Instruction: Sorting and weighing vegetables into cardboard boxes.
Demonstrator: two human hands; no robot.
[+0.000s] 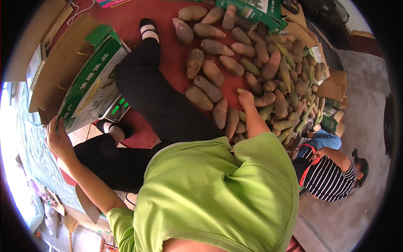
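Note:
My left hand is closed on the near edge of an open cardboard box, green and white outside and brown inside. The box stands on a scale with lit green digits. My right hand is closed at the left side of a big heap of long root vegetables, dull pink, brown and green. A small yellow-green tip sticks out past its fingers; the rest is hidden. Left of that hand, several large pinkish-brown root vegetables lie apart on the red floor covering.
More green cardboard boxes stand behind the heap, and brown flaps border its right side. A person in a striped shirt is at the right. A fan stands far right. Clear plastic sheeting and a broom are at the left.

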